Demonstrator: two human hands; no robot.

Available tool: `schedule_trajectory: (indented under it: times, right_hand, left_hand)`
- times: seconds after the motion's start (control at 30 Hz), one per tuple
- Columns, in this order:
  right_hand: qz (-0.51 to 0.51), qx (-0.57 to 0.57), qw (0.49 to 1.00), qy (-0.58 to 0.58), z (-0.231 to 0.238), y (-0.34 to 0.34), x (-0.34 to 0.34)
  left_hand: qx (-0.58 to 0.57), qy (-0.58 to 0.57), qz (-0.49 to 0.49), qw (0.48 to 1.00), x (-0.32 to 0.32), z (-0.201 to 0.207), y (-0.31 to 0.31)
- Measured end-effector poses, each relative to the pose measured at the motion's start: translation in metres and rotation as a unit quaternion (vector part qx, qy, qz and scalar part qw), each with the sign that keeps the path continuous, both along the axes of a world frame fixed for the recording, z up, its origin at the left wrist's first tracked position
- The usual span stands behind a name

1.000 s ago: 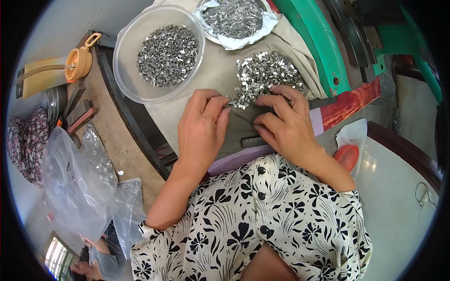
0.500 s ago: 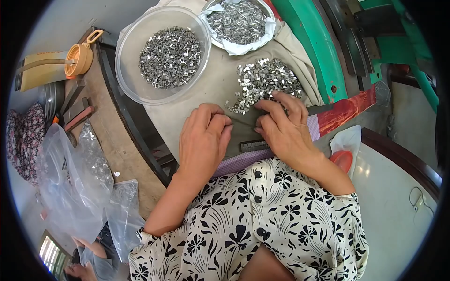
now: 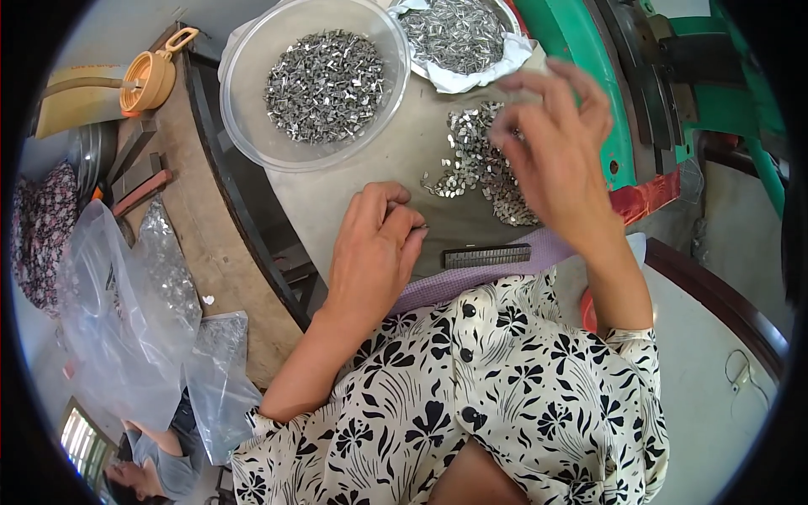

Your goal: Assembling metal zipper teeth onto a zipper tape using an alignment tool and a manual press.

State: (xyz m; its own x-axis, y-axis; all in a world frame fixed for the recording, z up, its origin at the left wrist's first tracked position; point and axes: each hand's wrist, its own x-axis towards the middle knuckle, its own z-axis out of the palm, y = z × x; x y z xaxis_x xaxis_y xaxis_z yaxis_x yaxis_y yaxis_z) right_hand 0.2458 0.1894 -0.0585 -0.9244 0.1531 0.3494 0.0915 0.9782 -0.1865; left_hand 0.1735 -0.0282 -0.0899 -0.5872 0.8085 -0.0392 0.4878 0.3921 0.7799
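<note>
My left hand [image 3: 370, 252] rests low over the tan cloth [image 3: 316, 198], thumb and forefinger pressed together; a fleck shows at their tips, too small to tell whether a piece is pinched. My right hand [image 3: 564, 156] is raised over the far right of the pile of metal pieces [image 3: 473, 164], blurred, outer fingers spread, thumb and forefinger bent toward each other; cannot tell if they meet or hold anything. The pieces: small, flat chips, some mirror-bright, others dull grey, heaped loosely on the cloth ahead of me, a few straying at the left edge, part hidden behind my right hand. Counts: one pile, its chips too many to number; one black ridged block [image 3: 486, 256], lying flat just nearer me than the pile; one purple cloth strip [image 3: 454, 282] along the near edge. Farther out, one clear round tub [image 3: 244, 109] with a heap of grey metal bits [image 3: 324, 88], and one round bowl [image 3: 507, 15], lined white, with thin silvery slivers [image 3: 459, 35]. On the left bench [image 3: 202, 244], one orange cap [image 3: 150, 82] with a loop handle.
</note>
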Motion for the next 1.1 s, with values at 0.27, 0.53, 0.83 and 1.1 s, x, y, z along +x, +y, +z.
schedule_trajectory:
  times: [0.27,0.53,0.83,1.1]
  right_hand:
    - [0.011,0.0,0.998,0.059,0.0,0.015,-0.029]
    - [0.071,-0.061,0.994,-0.054,-0.029,-0.03,0.029]
    - [0.025,-0.095,0.995,-0.023,-0.019,-0.018,0.045]
    - [0.112,-0.055,0.992,-0.029,-0.031,-0.036,0.015]
  left_hand:
    - [0.011,-0.013,0.019,1.0,0.004,-0.004,-0.003]
    - [0.011,-0.016,0.025,1.0,0.007,-0.005,-0.004]
    - [0.022,-0.005,0.023,0.999,0.007,-0.004,-0.004]
    - [-0.017,-0.072,0.036,0.997,0.005,0.002,-0.008]
